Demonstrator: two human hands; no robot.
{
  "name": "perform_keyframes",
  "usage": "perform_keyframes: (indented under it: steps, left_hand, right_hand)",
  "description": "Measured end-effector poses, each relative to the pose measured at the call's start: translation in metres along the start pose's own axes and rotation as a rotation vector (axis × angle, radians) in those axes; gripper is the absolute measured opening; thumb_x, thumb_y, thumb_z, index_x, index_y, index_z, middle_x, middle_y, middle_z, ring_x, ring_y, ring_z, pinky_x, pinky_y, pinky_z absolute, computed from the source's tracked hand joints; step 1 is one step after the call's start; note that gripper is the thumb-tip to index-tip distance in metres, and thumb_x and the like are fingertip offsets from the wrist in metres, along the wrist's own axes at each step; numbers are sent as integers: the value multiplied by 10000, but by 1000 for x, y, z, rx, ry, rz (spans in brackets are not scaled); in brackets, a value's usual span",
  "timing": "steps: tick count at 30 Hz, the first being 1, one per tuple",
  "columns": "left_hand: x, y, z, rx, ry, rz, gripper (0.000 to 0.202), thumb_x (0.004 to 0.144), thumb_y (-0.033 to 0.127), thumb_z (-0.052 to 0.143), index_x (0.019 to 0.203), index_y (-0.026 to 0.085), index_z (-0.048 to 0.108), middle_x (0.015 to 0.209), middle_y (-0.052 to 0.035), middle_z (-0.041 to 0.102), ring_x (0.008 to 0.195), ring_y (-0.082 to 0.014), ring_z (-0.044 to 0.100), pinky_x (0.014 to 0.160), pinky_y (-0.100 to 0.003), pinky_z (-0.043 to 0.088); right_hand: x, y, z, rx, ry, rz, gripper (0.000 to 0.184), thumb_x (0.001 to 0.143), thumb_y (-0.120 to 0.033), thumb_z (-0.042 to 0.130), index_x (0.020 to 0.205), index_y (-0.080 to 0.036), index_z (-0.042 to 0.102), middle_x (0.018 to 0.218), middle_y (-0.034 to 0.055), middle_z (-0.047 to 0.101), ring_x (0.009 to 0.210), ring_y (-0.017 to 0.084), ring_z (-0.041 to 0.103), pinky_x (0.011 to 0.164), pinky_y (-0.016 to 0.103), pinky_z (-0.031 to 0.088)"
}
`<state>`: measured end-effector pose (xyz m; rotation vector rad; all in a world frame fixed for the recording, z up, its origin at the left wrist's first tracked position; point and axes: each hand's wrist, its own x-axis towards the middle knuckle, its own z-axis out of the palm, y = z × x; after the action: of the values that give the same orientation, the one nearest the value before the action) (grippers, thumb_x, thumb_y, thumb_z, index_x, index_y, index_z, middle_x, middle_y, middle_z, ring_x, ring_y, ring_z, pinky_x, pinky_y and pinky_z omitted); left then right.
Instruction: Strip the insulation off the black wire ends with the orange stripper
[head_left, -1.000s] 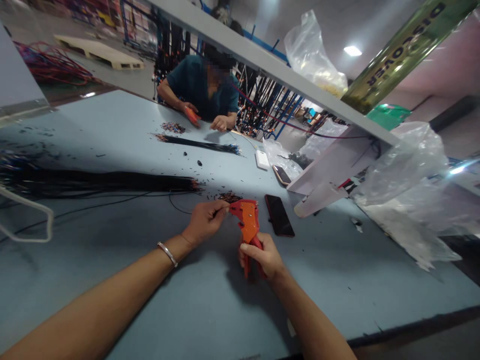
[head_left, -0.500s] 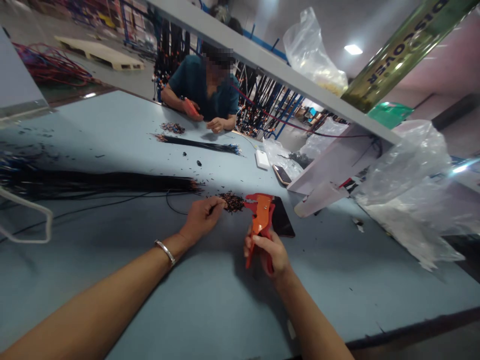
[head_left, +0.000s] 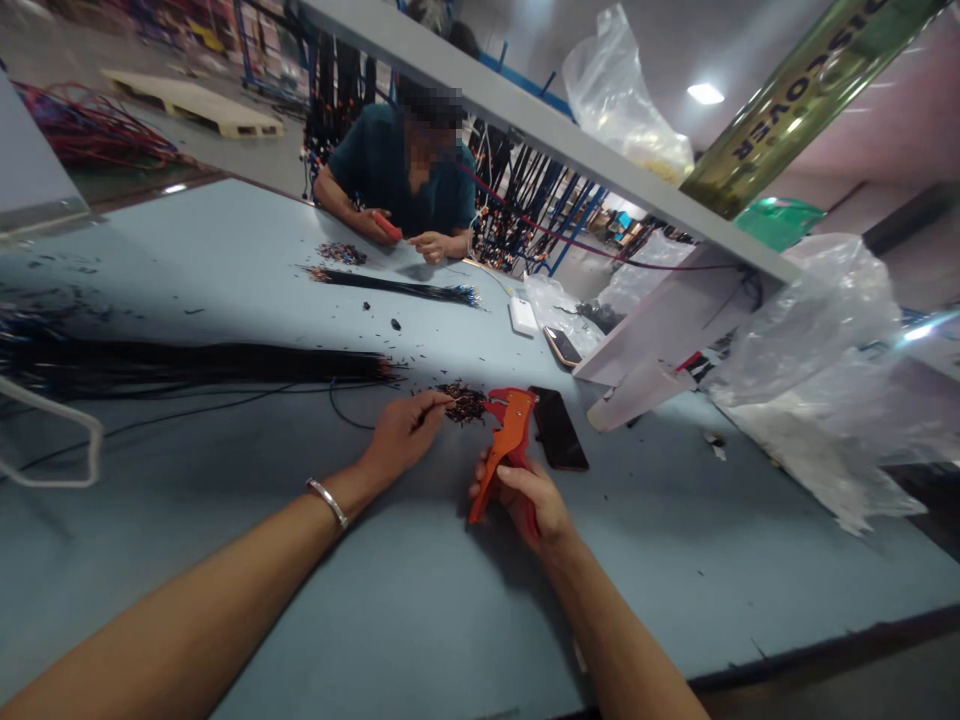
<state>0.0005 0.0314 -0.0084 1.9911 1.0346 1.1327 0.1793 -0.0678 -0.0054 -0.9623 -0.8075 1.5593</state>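
My left hand (head_left: pixel 407 430), closed in a pinch, holds a thin black wire (head_left: pixel 349 416) near its end. From the hand the wire loops back and runs left along the table. Wrapped around the handles of an orange and red wire stripper (head_left: pixel 511 425) is my right hand (head_left: pixel 525 493). The stripper's jaws point left toward the pinched wire end, a short gap away. Between them lies a pile of small dark insulation scraps (head_left: pixel 466 402). A thick bundle of black wires (head_left: pixel 225 362) stretches across the table on the left.
A dark phone (head_left: pixel 559 428) lies right of the stripper. Across the table (head_left: pixel 315 600) sits a co-worker (head_left: pixel 401 180) with a red tool, near a smaller wire bundle (head_left: pixel 397 285) and scraps (head_left: pixel 341 254). Plastic bags (head_left: pixel 810 330) crowd the right side.
My right hand has shifted slightly left and tilted the stripper, uncovering more of the phone. My left hand has stayed nearly still. The co-worker's red tool is a little lower.
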Motion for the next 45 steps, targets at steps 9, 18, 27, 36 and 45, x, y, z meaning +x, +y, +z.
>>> perform_keyframes:
  steps: [9,18,27,36,45]
  left_hand:
    - [3,0,2,35,18,-104,178,860,269,425,839,167,569,579,30,553,540,-124,488,549,-235,373]
    - [2,0,2,113,32,-92,223,850,319,462,812,182,634,658,16,610,559,-112,477,542,-229,324]
    - [3,-3,3,100,20,-83,194,811,243,466,847,170,641,705,-19,660,587,-139,532,553,-243,367]
    - [2,-3,10,83,38,-87,168,810,246,490,807,172,640,673,-5,648,584,-130,533,547,-237,352]
    - [5,-7,6,-120,48,-132,205,829,285,497,820,148,650,651,6,611,588,-120,515,573,-232,389]
  right_hand:
    - [2,1,2,19,48,11,270,666,-267,696,897,-150,618,762,40,654,662,213,656,549,324,545]
    - [2,-1,3,15,39,23,266,670,-252,686,905,-146,619,762,46,660,661,209,654,542,315,541]
    - [1,-2,-1,-19,-8,25,277,700,-265,671,948,-158,610,789,48,661,672,201,652,581,320,538]
    - [4,-20,4,-460,-18,-111,343,703,-313,706,988,-152,603,821,54,654,705,204,631,632,320,505]
    - [24,-31,31,-1410,189,-416,306,711,-250,598,1005,-164,616,794,56,661,657,212,584,639,308,436]
